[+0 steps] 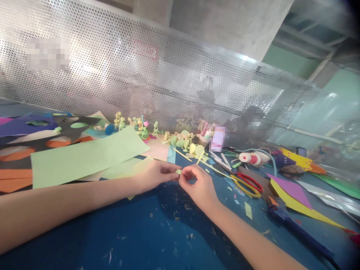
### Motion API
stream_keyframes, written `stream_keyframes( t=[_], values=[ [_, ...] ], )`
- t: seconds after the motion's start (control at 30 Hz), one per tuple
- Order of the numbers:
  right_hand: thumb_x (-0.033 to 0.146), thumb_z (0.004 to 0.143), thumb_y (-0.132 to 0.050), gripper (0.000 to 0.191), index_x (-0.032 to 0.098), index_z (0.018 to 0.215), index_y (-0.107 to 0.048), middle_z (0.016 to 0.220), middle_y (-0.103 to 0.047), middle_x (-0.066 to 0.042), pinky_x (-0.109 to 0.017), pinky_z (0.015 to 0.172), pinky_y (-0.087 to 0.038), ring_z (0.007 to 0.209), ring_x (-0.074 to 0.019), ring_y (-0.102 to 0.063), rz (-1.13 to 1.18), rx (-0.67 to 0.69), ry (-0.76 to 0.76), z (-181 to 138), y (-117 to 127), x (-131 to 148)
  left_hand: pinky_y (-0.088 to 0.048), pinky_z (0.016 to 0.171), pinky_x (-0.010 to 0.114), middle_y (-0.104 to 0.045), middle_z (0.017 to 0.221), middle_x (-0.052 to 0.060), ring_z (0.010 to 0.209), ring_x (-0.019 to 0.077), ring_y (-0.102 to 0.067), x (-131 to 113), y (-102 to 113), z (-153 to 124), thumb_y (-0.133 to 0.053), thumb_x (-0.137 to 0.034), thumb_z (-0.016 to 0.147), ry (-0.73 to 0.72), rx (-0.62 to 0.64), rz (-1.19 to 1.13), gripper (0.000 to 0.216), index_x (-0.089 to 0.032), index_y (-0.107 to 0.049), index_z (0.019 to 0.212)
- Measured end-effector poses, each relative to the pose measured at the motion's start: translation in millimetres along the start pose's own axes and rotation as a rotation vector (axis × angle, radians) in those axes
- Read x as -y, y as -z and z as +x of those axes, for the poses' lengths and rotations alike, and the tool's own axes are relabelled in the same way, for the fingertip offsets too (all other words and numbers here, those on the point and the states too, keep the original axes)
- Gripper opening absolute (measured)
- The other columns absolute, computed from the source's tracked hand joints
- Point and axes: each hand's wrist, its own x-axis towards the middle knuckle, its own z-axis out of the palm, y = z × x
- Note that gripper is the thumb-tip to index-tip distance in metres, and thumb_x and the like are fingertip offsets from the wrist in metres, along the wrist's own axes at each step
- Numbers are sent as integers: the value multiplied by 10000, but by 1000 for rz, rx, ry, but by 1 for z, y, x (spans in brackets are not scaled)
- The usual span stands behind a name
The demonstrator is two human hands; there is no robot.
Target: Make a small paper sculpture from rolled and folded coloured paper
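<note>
In the middle of the head view, my left hand (157, 173) pinches a small light green paper piece (179, 171) between thumb and fingertips. Its exact shape is too small to make out. My right hand (199, 184) meets it from the other side, thumb and forefinger curled together on the same piece. A thin yellow paper strip (200, 157) rises just behind the right knuckles; I cannot tell whether that hand touches it. Under and behind my left wrist lie light green paper sheets (87, 159). Small green paper cut-outs (182, 142) are heaped beyond my hands.
To the right lie scissors with red and yellow handles (247, 186), a white bottle (249, 158), a blue glue gun (295, 228) and coloured sheets (292, 191). Small paper figures (143, 129) stand at the back before a perforated metal screen (168, 75). Paper scraps dot the blue table (135, 228).
</note>
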Motion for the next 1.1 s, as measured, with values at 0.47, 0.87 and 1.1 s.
stream_keyframes(
  t=[0.47,0.87,1.1],
  values=[
    [204,794,-502,81,209,852,-558,807,-592,-19,-266,689,-487,699,-142,-583,134,14,-42,2,-2,-7,-456,860,297,-673,999,32,911,175,-620,5,1,1,-567,-313,780,-75,-91,11,318,-198,-619,1073],
    [198,796,-512,77,204,826,-583,774,-597,-15,-258,668,-483,672,-139,-583,114,-26,-34,3,0,-5,-463,821,307,-652,838,24,843,153,-619,-1,0,1,-577,-272,783,-84,-31,-38,212,-169,-548,966],
    [183,783,-519,81,205,820,-587,767,-596,-15,-261,675,-484,670,-140,-577,101,-26,-18,2,0,-6,-463,815,295,-650,838,25,823,142,-616,-1,0,-1,-567,-270,795,-87,-34,-46,194,-161,-558,955]
  ],
)
